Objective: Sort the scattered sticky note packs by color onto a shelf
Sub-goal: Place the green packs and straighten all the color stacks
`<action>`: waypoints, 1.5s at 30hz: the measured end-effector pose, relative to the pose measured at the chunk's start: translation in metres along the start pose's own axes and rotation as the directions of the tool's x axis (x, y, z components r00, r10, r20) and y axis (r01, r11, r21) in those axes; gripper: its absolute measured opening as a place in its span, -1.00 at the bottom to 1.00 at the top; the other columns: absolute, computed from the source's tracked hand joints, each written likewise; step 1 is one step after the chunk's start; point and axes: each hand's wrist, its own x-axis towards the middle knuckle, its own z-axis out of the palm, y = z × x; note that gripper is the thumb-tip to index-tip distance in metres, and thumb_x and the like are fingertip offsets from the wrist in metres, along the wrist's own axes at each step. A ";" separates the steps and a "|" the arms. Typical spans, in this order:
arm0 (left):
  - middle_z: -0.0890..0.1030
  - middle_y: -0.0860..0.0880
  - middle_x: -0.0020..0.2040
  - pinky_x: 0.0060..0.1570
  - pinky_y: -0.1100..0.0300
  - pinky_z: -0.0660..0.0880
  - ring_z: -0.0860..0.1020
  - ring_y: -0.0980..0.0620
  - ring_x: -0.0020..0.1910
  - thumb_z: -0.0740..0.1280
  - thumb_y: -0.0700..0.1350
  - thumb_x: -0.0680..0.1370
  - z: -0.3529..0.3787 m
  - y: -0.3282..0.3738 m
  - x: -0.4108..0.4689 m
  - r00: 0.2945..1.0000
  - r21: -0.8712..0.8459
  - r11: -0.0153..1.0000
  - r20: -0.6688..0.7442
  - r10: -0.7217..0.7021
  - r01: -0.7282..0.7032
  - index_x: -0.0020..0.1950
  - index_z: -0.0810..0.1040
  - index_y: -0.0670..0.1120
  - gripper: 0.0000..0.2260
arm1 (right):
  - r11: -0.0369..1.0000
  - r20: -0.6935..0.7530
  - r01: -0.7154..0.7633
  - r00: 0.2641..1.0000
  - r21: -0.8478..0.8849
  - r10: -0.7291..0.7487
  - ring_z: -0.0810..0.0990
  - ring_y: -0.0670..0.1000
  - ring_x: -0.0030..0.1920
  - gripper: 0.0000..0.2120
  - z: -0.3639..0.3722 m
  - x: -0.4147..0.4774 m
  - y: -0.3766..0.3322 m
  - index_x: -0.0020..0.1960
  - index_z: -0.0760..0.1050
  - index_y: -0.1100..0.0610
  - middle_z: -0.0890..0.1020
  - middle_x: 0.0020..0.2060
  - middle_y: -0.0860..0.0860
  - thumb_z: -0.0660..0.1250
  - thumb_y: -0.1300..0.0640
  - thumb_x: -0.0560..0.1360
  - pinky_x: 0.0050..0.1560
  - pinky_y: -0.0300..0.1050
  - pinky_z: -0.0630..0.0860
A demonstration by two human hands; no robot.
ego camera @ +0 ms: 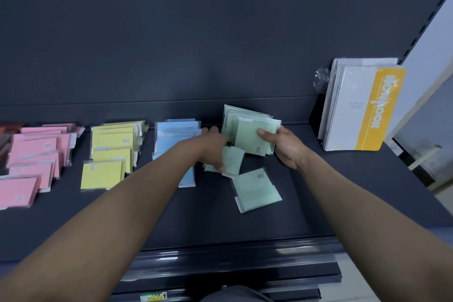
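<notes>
Head view, looking down onto dark shelf (318, 216). Propped at far right: notebooks (362, 110), not part of the job. Laid out left to right in separate piles with gaps between: pink packs (34, 152), yellow packs (112, 147), blue packs (176, 132). Right of blue: green stack (247, 130), fanned and tilted, gripped by right hand (286, 147), thumb on top face, fingers hidden behind. Can't tell whether its far edge rests on the shelf. Left hand (213, 147) curled over and pinching small green pack (232, 159) just below the stack. Nearer the front edge, flat and untouched: loose green pack (256, 190).

Reads as gathering the greens; other three colours look done, so close to finished. Next move calls for: feed small green pack onto the stack, square the edges, collect the loose one, set the lot down right of blue and short of the notebooks. Slick wrappers, fanned stack, so likely to slide if grip eases.
</notes>
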 end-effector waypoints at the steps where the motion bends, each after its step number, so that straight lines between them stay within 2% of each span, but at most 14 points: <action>1: 0.32 -0.13 0.24 0.09 0.01 0.46 0.33 -0.12 0.22 0.43 -0.08 0.44 -0.001 -0.001 -0.002 1.000 -0.029 0.999 -0.019 0.019 -0.019 0.31 0.28 -0.12 -0.48 | 1.000 0.001 -0.002 1.000 -0.002 0.002 0.64 0.05 0.09 -0.63 0.000 0.000 0.000 0.29 0.46 0.20 0.66 0.08 0.07 0.37 0.25 0.50 0.22 0.00 0.50; 3: 0.40 -0.13 0.11 -0.25 0.17 0.45 0.44 0.01 -0.12 0.34 -0.19 0.49 -0.006 -0.001 -0.008 0.998 -0.113 0.992 -0.029 0.055 -0.058 0.25 0.29 -0.13 -0.62 | 1.000 0.007 -0.003 1.000 -0.010 0.003 0.64 0.06 0.09 -0.61 -0.001 0.002 0.000 0.29 0.45 0.20 0.66 0.09 0.08 0.38 0.24 0.49 0.23 0.01 0.49; 5: 0.41 -0.07 0.02 -0.40 0.23 0.33 0.38 0.06 -0.27 0.33 -0.24 0.49 -0.012 0.001 -0.014 0.996 -0.174 0.980 -0.032 0.089 -0.093 0.20 0.31 -0.13 -0.67 | 1.000 0.011 -0.004 1.000 -0.009 0.005 0.64 0.07 0.09 -0.60 -0.001 0.002 0.000 0.30 0.45 0.21 0.66 0.09 0.09 0.39 0.23 0.48 0.18 0.00 0.51; 9: 0.43 0.01 0.02 -0.20 0.20 0.39 0.43 0.00 -0.06 0.39 -0.23 0.45 -0.019 0.024 -0.020 0.970 -0.194 0.952 0.013 0.243 -0.236 0.14 0.40 -0.05 -0.68 | 1.000 0.013 -0.006 1.000 -0.012 0.006 0.62 0.10 0.09 -0.60 0.000 0.004 -0.001 0.31 0.44 0.25 0.63 0.13 0.15 0.37 0.25 0.49 0.01 -0.08 0.54; 13: 0.44 0.01 0.14 0.07 0.12 0.42 0.44 -0.01 0.12 0.43 -0.22 0.43 -0.006 0.054 -0.016 0.915 -0.181 0.931 0.201 0.350 -0.316 0.28 0.44 -0.05 -0.56 | 1.000 0.004 -0.012 1.000 -0.015 0.012 0.61 0.14 0.12 -0.61 -0.001 0.003 -0.003 0.31 0.45 0.27 0.63 0.13 0.17 0.35 0.28 0.50 0.17 0.02 0.52; 16: 0.27 0.04 0.38 0.24 0.13 0.36 0.28 0.01 0.34 0.46 -0.18 0.41 0.000 0.059 -0.009 0.898 -0.145 0.944 0.297 0.326 -0.295 0.46 0.25 0.07 -0.32 | 0.999 0.008 -0.020 1.000 -0.025 0.021 0.61 0.15 0.12 -0.63 -0.004 0.000 -0.004 0.30 0.46 0.26 0.63 0.13 0.17 0.35 0.28 0.50 0.19 0.06 0.51; 18: 0.15 0.07 0.46 0.32 0.02 0.36 0.22 -0.03 0.42 0.49 -0.17 0.39 0.001 0.058 -0.005 0.876 -0.104 0.959 0.392 0.282 -0.262 0.51 0.11 0.09 -0.18 | 0.999 0.004 -0.023 1.000 -0.026 0.023 0.61 0.14 0.10 -0.63 -0.006 -0.001 -0.004 0.31 0.45 0.25 0.63 0.13 0.16 0.34 0.28 0.51 0.17 0.05 0.52; 23: 0.21 0.06 0.33 0.23 0.00 0.45 0.31 -0.09 0.34 0.55 -0.13 0.31 0.002 0.056 -0.005 0.892 -0.010 0.970 0.391 0.228 -0.244 0.51 0.06 0.16 -0.07 | 0.999 0.002 -0.019 1.000 -0.034 0.019 0.63 0.10 0.05 -0.65 -0.005 -0.003 -0.005 0.30 0.46 0.23 0.63 0.10 0.14 0.34 0.28 0.52 0.03 -0.01 0.56; 27: 0.23 0.07 0.27 0.09 0.05 0.53 0.39 -0.11 0.25 0.57 -0.19 0.28 0.004 0.054 -0.006 0.902 -0.090 0.972 0.363 0.236 -0.218 0.37 0.28 0.13 -0.24 | 0.999 0.007 -0.020 1.000 -0.031 0.021 0.64 0.08 0.01 -0.64 -0.005 -0.004 -0.006 0.30 0.46 0.24 0.65 0.07 0.13 0.34 0.27 0.51 -0.05 -0.05 0.57; 31: 0.29 0.04 0.27 -0.21 0.20 0.55 0.43 -0.07 0.17 0.53 -0.27 0.31 0.007 0.051 -0.007 0.896 -0.214 0.964 0.381 0.230 -0.156 0.39 0.25 0.11 -0.23 | 0.999 0.006 -0.023 1.000 -0.028 0.023 0.64 0.07 0.02 -0.64 -0.005 -0.003 -0.006 0.30 0.47 0.23 0.65 0.05 0.10 0.34 0.28 0.51 0.02 -0.04 0.56; 34: 0.17 0.08 0.37 -0.10 0.14 0.57 0.31 -0.07 0.30 0.54 -0.24 0.32 0.007 0.052 -0.005 0.891 -0.178 0.967 0.388 0.237 -0.180 0.49 0.08 0.16 -0.08 | 0.999 0.007 -0.023 1.000 -0.029 0.023 0.63 0.10 0.05 -0.65 -0.005 -0.003 -0.007 0.30 0.47 0.24 0.64 0.09 0.13 0.34 0.28 0.51 0.07 -0.01 0.56; 37: 0.17 0.08 0.31 -0.09 0.15 0.57 0.33 -0.10 0.30 0.55 -0.20 0.30 0.006 0.056 -0.001 0.883 -0.126 0.978 0.421 0.207 -0.169 0.50 0.06 0.18 -0.05 | 0.999 0.007 -0.021 1.000 -0.032 0.021 0.64 0.10 0.04 -0.65 -0.004 -0.004 -0.007 0.29 0.47 0.25 0.65 0.07 0.13 0.34 0.29 0.51 0.07 0.01 0.56; 42: 0.25 0.08 0.18 -0.28 0.23 0.55 0.46 -0.03 0.05 0.59 -0.14 0.24 0.004 0.054 -0.002 0.919 -0.126 0.980 0.346 0.188 -0.152 0.35 0.23 0.08 -0.20 | 0.999 0.002 -0.010 1.000 -0.036 0.010 0.64 0.11 0.03 -0.63 -0.004 -0.004 -0.006 0.29 0.47 0.26 0.65 0.07 0.13 0.35 0.30 0.50 0.02 -0.03 0.56; 45: 0.37 0.04 0.06 -0.39 0.28 0.48 0.51 0.04 -0.14 0.58 -0.14 0.27 0.006 0.044 -0.003 0.941 -0.265 0.959 0.287 0.181 -0.103 0.21 0.24 0.02 -0.34 | 1.000 0.012 0.006 1.000 -0.029 -0.006 0.64 0.10 0.03 -0.65 -0.004 -0.007 -0.007 0.28 0.47 0.25 0.65 0.07 0.13 0.34 0.31 0.50 0.09 -0.02 0.55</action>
